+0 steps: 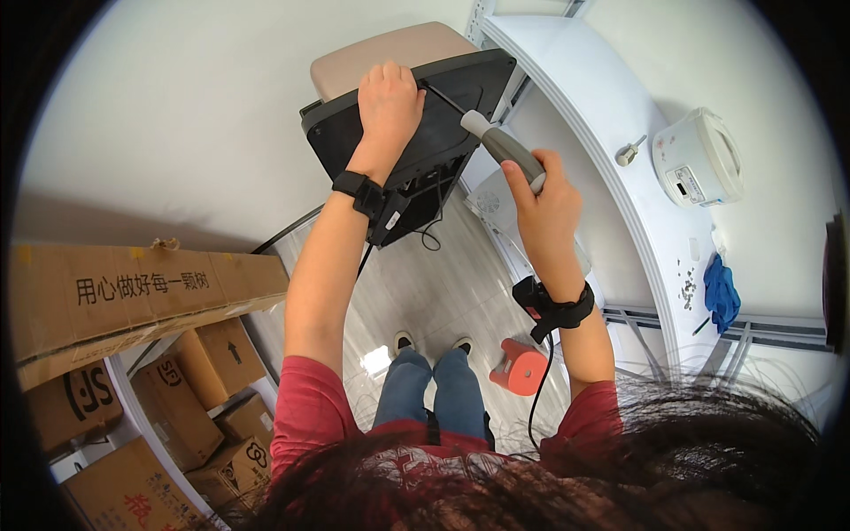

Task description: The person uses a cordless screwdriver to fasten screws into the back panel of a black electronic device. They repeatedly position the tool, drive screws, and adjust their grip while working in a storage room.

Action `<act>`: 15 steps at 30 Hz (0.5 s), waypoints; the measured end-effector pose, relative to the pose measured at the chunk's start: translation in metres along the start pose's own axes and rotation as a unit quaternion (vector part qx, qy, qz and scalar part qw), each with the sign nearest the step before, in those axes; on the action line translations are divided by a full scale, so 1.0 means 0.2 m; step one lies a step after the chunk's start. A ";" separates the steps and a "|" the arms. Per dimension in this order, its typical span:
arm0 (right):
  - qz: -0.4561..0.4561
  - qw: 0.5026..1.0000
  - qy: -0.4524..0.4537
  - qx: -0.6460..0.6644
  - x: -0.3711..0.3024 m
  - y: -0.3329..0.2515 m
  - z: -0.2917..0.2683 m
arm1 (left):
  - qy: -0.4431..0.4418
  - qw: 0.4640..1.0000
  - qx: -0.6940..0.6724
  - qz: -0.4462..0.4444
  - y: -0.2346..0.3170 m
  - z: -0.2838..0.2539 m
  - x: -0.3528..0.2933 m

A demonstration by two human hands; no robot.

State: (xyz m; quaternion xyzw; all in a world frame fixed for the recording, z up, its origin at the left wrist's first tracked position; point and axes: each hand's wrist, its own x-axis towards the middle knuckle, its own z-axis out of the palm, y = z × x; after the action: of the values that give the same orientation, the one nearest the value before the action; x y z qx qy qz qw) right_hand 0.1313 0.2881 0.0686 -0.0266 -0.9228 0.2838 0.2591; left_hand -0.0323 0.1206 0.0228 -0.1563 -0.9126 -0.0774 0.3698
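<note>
My right hand [547,205] is closed around the grey-and-white handle of a screwdriver [501,143]. The screwdriver's dark shaft slants up and left, its tip meeting a black panel [465,93] close to my left fingers. With its fingers curled over the panel's upper edge, my left hand [390,104] grips it. Behind the panel shows a rounded beige part [390,55]; together they look like one tilted piece of equipment. Dark parts and loose cable [431,235] hang beneath the panel. Both my wrists wear black straps with small devices.
At right, a curved white shelf [593,75] bears a rice cooker [698,159], a small metal fitting [629,152], scattered small dark pieces [687,285] and blue cloth [722,294]. A red object [521,366] stands on the floor near my feet. Cardboard boxes [146,296] fill the left side.
</note>
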 end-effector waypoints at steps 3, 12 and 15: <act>-0.104 0.991 0.076 0.037 0.00 0.00 0.02 | 0.001 1.000 -0.003 -0.001 0.02 0.01 0.00; -0.190 0.978 0.074 0.038 0.00 0.03 0.01 | 0.004 1.000 0.013 0.006 0.02 0.00 -0.01; -0.161 0.983 0.069 0.050 0.00 0.01 0.00 | 0.001 1.000 0.008 0.003 0.00 0.01 -0.01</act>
State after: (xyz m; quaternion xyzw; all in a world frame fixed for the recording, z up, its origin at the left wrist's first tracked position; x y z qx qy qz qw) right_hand 0.1311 0.2902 0.0679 0.1154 -0.8797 0.2813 0.3657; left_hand -0.0318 0.1210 0.0200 -0.1563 -0.9123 -0.0689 0.3722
